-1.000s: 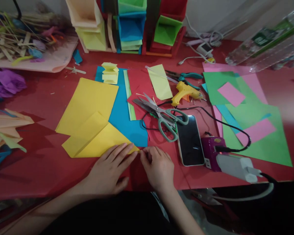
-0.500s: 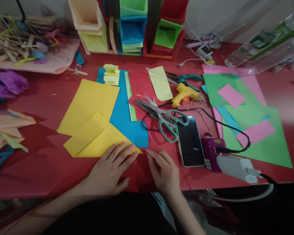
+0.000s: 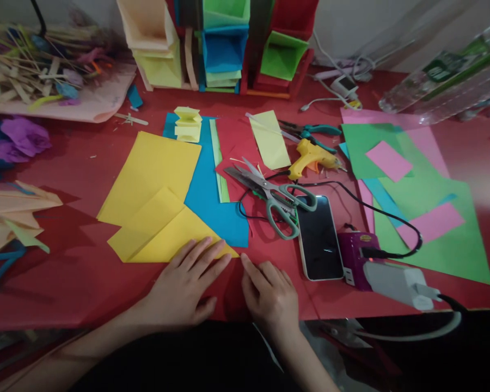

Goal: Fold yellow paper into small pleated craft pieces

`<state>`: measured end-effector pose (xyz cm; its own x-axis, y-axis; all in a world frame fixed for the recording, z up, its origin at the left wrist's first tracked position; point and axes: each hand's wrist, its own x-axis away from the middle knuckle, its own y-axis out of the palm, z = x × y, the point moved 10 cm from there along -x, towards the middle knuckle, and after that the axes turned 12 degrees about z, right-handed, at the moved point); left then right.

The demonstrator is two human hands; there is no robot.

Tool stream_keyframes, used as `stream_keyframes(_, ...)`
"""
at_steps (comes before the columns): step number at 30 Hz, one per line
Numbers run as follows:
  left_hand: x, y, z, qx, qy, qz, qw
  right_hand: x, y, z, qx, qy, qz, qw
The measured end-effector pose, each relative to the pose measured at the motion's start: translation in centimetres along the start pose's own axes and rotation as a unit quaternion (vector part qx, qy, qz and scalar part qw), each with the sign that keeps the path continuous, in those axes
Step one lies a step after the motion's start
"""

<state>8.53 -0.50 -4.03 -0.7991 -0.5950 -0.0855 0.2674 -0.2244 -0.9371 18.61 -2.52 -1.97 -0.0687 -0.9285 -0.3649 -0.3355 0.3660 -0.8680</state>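
My left hand [image 3: 190,283] lies with fingers spread over the lower right part of a folded yellow paper sheet [image 3: 159,237], holding nothing. The paper's fold runs to a sharp point on the right. At that point is the stretched index fingertip of my right hand [image 3: 271,294]; its other fingers are partly bent and the hand is not gripping anything. A larger yellow sheet [image 3: 153,166] lies beyond the folded one and partly under it. Under these, a blue sheet [image 3: 206,190] shows. Grey-handled scissors [image 3: 271,193] rest beyond my right hand.
A phone [image 3: 320,237], a purple plug adapter [image 3: 353,256] and a yellow glue gun [image 3: 312,159] are to the right. Green sheets [image 3: 461,212] and pink pieces lie farther right. Paper boxes [image 3: 224,49] stand at the back, craft sticks [image 3: 20,76] at the far left.
My right hand's index finger has straightened and moved slightly left, onto the tip of the folded yellow paper. The left hand has stayed in place. The view has shifted slightly.
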Motion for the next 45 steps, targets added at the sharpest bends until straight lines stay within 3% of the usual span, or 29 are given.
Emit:
stream_keyframes(6, 0.0, -0.2, 0.0, 0.009, -0.004, 0.000, 1.000, 0.2, -0.3, 0.1, -0.055, -0.003, 0.010, 0.998)
stream_keyframes(17, -0.3, -1.1, -0.4, 0.046, -0.024, 0.012, 0.999, -0.3, 0.2, -1.5, -0.001, -0.071, 0.018, 0.997)
stream_keyframes(27, -0.2, -1.2, -0.8, 0.071, -0.002, -0.003, 0.997, -0.7, 0.2, -1.9, -0.016, -0.073, 0.019, 0.997)
stream_keyframes(33, -0.1, -0.8, -0.8, 0.096, -0.015, 0.003, 0.995, -4.3, 1.2, -3.0, -0.095, -0.050, 0.001, 0.994)
stream_keyframes(36, -0.2, -1.1, -0.8, 0.108, -0.010, 0.006, 0.994, -7.2, 3.5, -3.2, -0.051, -0.020, -0.053, 0.997)
stream_keyframes(40, -0.2, -1.7, -0.7, 0.116, 0.008, 0.012, 0.993, -10.3, 5.4, -3.7, -0.005, -0.016, -0.078, 0.997)
stream_keyframes(45, -0.4, -2.3, -0.6, 0.131, 0.022, 0.024, 0.991, -10.9, 6.4, -3.6, 0.032, -0.014, -0.094, 0.995)
